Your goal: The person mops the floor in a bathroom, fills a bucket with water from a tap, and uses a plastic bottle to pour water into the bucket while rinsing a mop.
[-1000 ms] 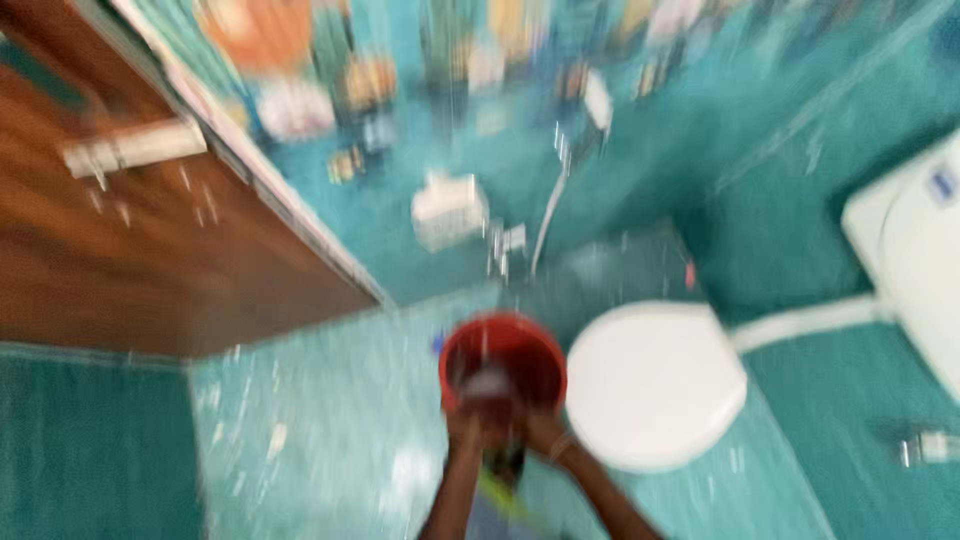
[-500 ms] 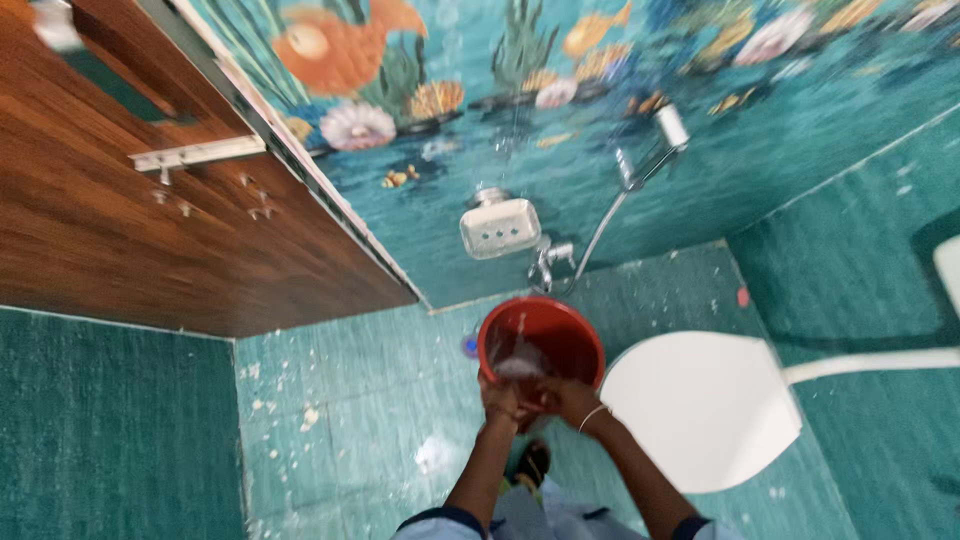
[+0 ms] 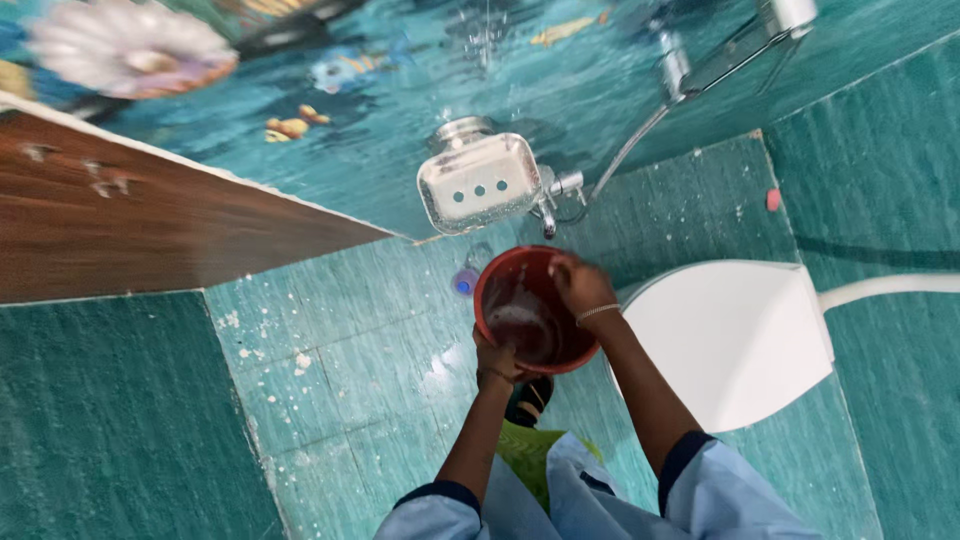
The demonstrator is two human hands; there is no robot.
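Two hands, left hand [image 3: 497,357] and right hand [image 3: 582,287], grip round glossy red bucket [image 3: 528,310].

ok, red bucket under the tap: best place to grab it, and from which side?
Probably the rim, two hands from opposite sides. The red bucket stands upright, mouth open, no handle visible. The left hand already holds the near rim and the right hand the far rim; the toilet lid crowds its right.

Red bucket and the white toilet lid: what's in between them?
In the head view, the person's right hand and forearm lie between the red bucket and the white toilet lid, the hand gripping the bucket's rim.
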